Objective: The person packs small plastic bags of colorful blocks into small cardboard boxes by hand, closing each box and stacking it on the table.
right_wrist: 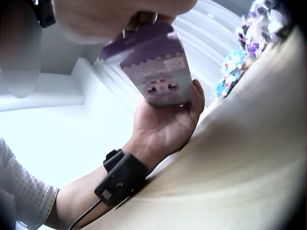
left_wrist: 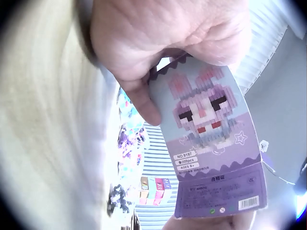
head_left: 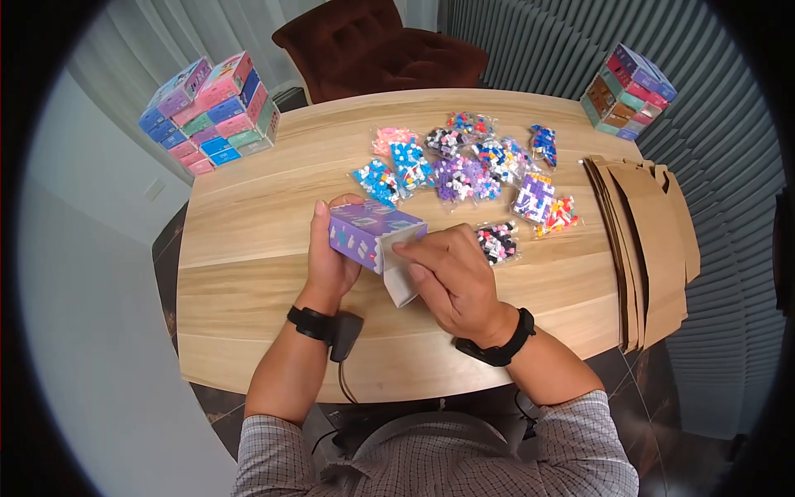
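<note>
A small purple box [head_left: 364,232] is gripped by my left hand [head_left: 327,257], tilted above the table, its end flap open toward the right. The fingers of my right hand [head_left: 460,277] are curled at that open end, touching the flap. In the left wrist view the box [left_wrist: 206,115] shows a pixel rabbit picture, with the left hand [left_wrist: 168,38] round its far end. The right wrist view has the box [right_wrist: 160,76] resting against the left palm [right_wrist: 163,127], while the right hand [right_wrist: 110,19] is at the flap. The inside of the box is hidden.
Several clear bags of coloured bricks [head_left: 468,178] lie beyond the hands. Stacked boxes stand at the back left [head_left: 219,116] and back right [head_left: 629,91]. Flattened brown cardboard [head_left: 650,240] lies along the right edge of the table [head_left: 248,306]. Behind is a brown chair [head_left: 381,50].
</note>
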Motion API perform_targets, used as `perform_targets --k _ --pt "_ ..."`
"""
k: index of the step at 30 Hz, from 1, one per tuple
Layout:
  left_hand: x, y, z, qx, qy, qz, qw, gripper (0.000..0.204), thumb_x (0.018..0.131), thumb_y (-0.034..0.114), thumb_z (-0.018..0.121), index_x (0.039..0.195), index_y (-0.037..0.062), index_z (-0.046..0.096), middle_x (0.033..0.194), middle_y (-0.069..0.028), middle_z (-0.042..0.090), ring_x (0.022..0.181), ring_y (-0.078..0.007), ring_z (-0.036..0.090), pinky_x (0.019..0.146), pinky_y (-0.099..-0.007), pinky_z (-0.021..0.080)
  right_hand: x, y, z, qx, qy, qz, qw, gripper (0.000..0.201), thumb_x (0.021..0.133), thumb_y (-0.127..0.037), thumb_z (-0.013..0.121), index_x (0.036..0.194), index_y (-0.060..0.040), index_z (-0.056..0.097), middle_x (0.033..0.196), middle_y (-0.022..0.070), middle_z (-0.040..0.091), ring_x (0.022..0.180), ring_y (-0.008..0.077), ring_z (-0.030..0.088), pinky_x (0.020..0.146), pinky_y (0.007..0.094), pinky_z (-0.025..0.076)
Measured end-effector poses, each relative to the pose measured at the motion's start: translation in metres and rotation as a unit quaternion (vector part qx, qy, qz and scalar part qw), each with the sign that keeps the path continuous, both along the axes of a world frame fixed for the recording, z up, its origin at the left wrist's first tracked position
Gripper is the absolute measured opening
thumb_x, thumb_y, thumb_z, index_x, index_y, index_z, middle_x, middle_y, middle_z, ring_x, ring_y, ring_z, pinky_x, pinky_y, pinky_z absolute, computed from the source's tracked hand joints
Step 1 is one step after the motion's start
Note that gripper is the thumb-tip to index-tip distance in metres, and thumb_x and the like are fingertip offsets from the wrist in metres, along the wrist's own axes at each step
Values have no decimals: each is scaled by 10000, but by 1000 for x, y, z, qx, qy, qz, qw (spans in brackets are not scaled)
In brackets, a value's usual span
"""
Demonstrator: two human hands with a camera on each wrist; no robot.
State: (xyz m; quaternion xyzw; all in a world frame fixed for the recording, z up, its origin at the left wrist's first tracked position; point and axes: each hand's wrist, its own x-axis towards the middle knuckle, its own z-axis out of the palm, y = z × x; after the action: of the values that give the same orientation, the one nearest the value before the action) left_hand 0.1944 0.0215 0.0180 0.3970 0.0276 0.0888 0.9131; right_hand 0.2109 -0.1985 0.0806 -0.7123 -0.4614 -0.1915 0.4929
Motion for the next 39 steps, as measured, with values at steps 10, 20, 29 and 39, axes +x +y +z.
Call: perform_targets --k 10,20,29,39 --pt "-3 -2 16 -28 49 -4 998 660 1084 660 334 1201 76 618 1186 -177 699 1075 -333 694 962 -462 571 16 -4 -12 26 18 -82 996 144 925 -33 746 1064 -22 707 919 103 617 851 273 615 757 371 503" --pt "-6 0 20 -99 59 -60 992 714 1053 715 346 1202 70 613 1163 -214 703 1051 -386 717 912 -529 611 28 -15 -20 17 137 -66 988 186 968 -73 699 1145 -19 682 1046 144 682 877 311 659 788 401 534" --pt "-4 0 17 -65 76 -29 995 693 1063 699 355 1197 87 650 1139 -169 708 1037 -365 701 873 -497 602 97 -110 -18 -250 80 -393 881 597 824 -162 816 1366 15 639 1407 262 621 1317 433 555 1136 483 442" --pt "-4 -2 19 -53 86 -15 995 700 1053 703 378 1215 81 654 1143 -189 705 1030 -364 699 874 -494 600 88 -110 -2 -280 156 -382 867 677 737 -86 892 1358 18 641 1221 255 631 1187 441 584 1048 460 494"
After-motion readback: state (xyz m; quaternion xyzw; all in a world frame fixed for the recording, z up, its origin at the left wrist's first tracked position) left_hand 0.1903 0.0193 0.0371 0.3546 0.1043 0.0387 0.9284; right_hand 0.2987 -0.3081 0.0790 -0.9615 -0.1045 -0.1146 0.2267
